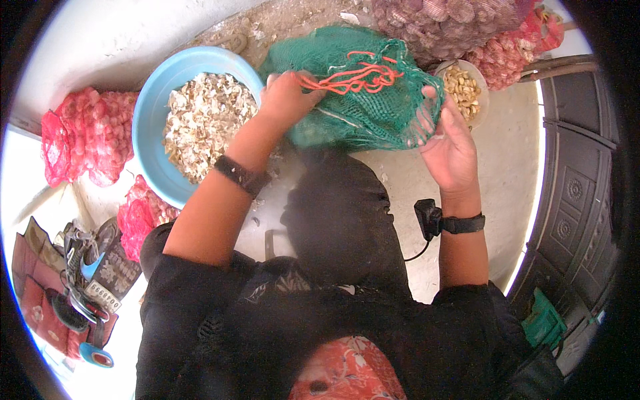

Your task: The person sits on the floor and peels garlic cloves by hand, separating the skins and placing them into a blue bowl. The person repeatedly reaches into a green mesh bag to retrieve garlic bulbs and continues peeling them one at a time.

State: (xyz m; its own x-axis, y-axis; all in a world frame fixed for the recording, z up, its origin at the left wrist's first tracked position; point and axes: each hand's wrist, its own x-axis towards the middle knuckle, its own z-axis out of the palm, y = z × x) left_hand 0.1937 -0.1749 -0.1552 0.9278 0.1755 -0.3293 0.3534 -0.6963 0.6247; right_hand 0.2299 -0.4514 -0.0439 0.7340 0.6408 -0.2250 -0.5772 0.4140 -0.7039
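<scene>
A green mesh bag stretches between my two hands. My left hand grips one end of a bundle of orange cords, which lie over the mesh. At the other end of the bag, my right hand holds the net's edge, with its thumb up and some fingers seen through the mesh. Just left of my left hand stands a round blue basin with pale, papery garlic skins and pieces in it. A small pale bowl of peeled garlic cloves sits beyond my right hand.
Red net sacks of garlic stand at the left and lower left. Larger garlic sacks are at the back right. A motor scooter is at far left. A dark panelled door edges the right.
</scene>
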